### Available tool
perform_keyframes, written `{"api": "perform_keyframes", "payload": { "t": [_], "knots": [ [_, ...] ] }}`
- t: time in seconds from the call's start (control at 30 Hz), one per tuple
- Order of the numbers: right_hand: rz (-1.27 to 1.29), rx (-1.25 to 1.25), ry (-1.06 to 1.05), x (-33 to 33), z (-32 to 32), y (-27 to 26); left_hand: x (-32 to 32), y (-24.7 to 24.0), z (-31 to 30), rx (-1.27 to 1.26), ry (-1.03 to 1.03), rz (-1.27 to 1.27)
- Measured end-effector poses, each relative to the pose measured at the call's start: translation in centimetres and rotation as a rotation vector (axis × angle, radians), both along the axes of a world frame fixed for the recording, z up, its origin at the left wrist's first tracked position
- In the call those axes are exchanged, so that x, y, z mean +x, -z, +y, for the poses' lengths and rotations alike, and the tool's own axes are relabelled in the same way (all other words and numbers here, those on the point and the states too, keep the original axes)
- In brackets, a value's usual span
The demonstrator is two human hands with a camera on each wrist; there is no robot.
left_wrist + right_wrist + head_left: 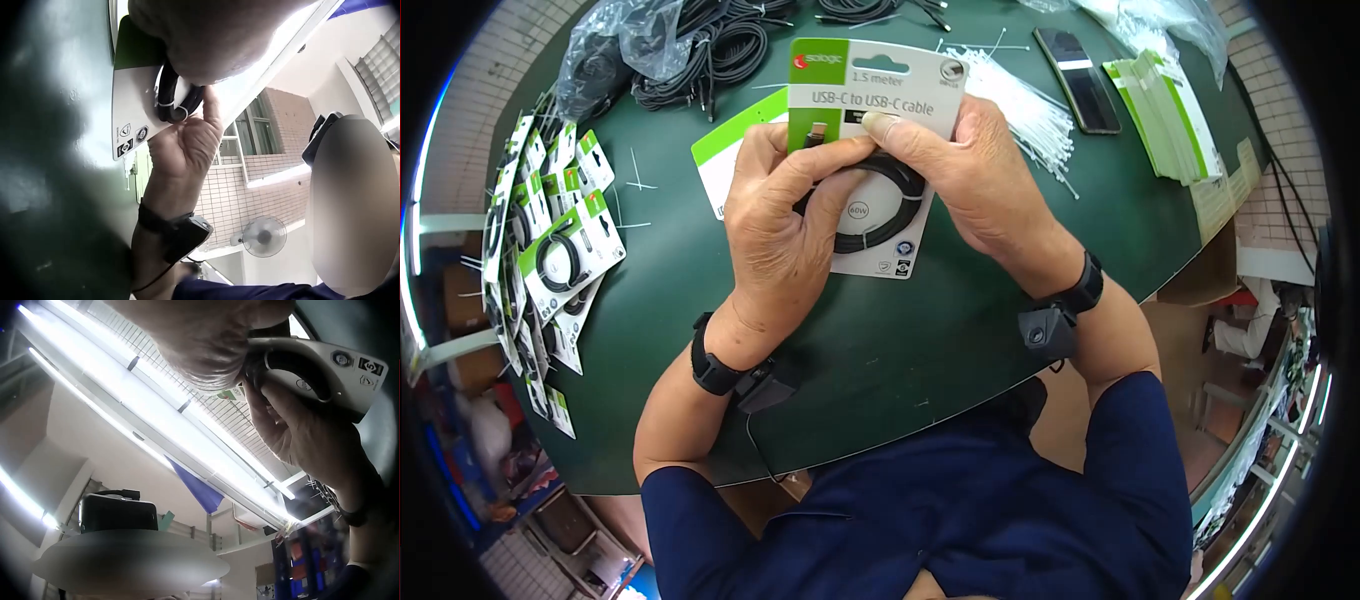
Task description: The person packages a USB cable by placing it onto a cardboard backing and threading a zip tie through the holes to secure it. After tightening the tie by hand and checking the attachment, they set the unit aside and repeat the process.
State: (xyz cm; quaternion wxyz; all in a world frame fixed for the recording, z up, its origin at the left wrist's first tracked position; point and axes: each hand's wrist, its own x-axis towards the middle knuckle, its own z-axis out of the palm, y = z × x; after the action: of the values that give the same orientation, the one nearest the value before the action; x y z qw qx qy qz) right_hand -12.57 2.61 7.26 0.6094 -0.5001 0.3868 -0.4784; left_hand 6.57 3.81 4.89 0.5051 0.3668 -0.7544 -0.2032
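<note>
In the head view, a green and white packaging card (880,75) printed "USB-C to USB-C cable" is held up over the table. A coiled black cable (910,205) lies against its front, bound with white ties. My left hand (775,225) pinches the coil's upper left part between thumb and index finger. My right hand (980,175) grips the card's right edge, thumb across the front near the connector. The left wrist view shows the coil (167,94) and card's lower corner (128,119) beside the right hand (187,147). Fingers hide part of the cable.
Another card (715,165) lies beneath the held one. Several packed cables (565,255) are heaped at left. Behind are loose black cables (730,50), white zip ties (1025,105) and a phone (1077,80). A stack of cards (1165,115) sits at right on the green table (960,330).
</note>
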Motion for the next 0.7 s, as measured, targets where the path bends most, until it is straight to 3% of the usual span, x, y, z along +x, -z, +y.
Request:
{"api": "perform_keyframes", "payload": {
  "t": [0.07, 0.2, 0.37, 0.5, 0.6, 0.7],
  "knots": [
    [0.128, -0.100, 0.023, -0.2, -0.1, 0.1, 0.3, 0.2, -0.3, -0.030, -0.018, 0.014],
    [0.092, -0.261, 0.162, 0.2, -0.5, 0.9, 0.3, 0.8, -0.3, 0.128, -0.022, 0.192],
    [-0.119, -0.142, 0.186, 1.0, 0.1, -0.7, 0.3, 0.5, 0.0, 0.135, -0.086, 0.097],
    [-0.019, -0.208, 0.121, 0.1, -0.5, 1.7, 0.1, 0.9, -0.6, 0.146, -0.086, 0.139],
    [-0.118, 0.066, -0.009, -0.2, -0.7, 2.3, -0.2, 1.1, -0.5, 0.057, -0.143, 0.022],
    [-0.077, 0.043, -0.005, 0.0, -0.5, 1.9, -0.8, 1.2, -0.8, 0.066, -0.119, 0.196]
  ]
}}
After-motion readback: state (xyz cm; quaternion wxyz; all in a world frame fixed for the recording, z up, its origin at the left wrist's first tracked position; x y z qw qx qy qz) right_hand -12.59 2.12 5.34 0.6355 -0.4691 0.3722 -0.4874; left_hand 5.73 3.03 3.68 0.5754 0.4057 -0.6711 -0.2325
